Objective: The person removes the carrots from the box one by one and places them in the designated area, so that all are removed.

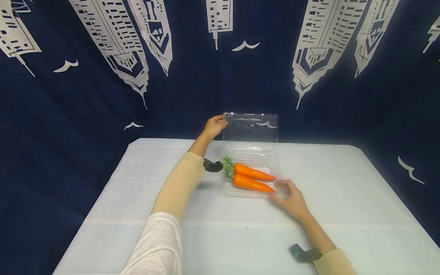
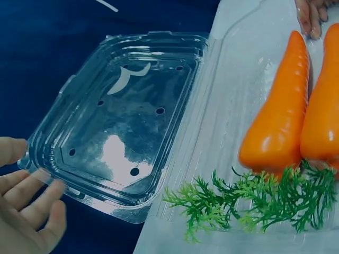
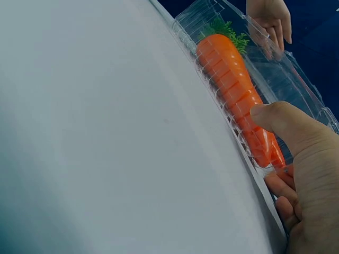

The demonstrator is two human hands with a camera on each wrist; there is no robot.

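Note:
A clear plastic clamshell box (image 1: 251, 156) stands open on the table, its lid (image 2: 127, 100) raised upright at the back. Two orange carrots (image 1: 252, 182) with green leafy tops (image 2: 254, 203) lie side by side in its base, tips to the right. My left hand (image 1: 214, 126) pinches the lid's upper left corner; in the left wrist view its thumb and fingertips are on either side of the rim. My right hand (image 1: 290, 200) grips the right end of the base near the carrot tips, thumb on the near side and fingers round the end.
A white cloth covers the table (image 1: 144, 183). Behind it hangs a dark blue curtain (image 1: 220, 84) with white building prints. Dark wrist devices (image 1: 213, 165) sit on both arms, over beige sleeves.

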